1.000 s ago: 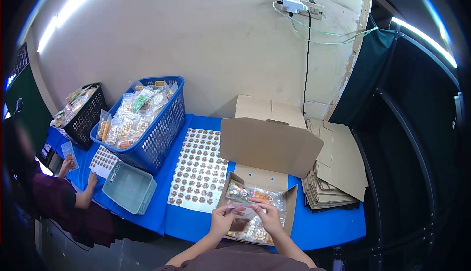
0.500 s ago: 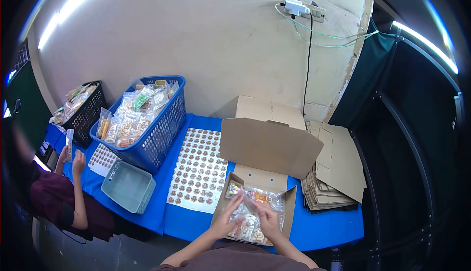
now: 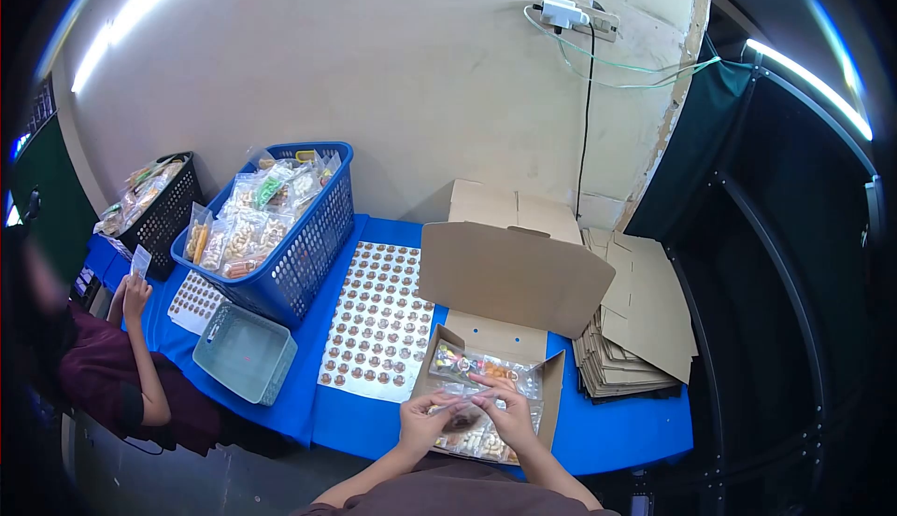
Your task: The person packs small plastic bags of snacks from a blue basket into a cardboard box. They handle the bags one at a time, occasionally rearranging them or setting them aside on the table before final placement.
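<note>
My left hand (image 3: 423, 423) and my right hand (image 3: 505, 413) pinch a small clear bag (image 3: 460, 415) between them, with something dark inside it. They hold it over the lower part of an open cardboard box (image 3: 553, 395). Inside the box lie clear packets: one with colourful pieces (image 3: 452, 359), one with orange pieces (image 3: 498, 370), and pale-filled ones (image 3: 486, 443) nearer me. The box's lid (image 3: 514, 278) stands raised behind it. My fingers hide part of the bag.
Left of the box lies a sticker sheet (image 3: 377, 315). Beyond are a blue basket of packets (image 3: 308, 273), a green-grey tray (image 3: 245, 355) and a black basket (image 3: 173, 217). Flat cardboard (image 3: 645, 311) is stacked right. A co-worker (image 3: 117, 367) holds a small clear bag (image 3: 140, 262) at far left.
My hands have moved down towards me with the bag, which now lies flatter between them, uncovering the upper packets. The co-worker's hands have come together at their bag.
</note>
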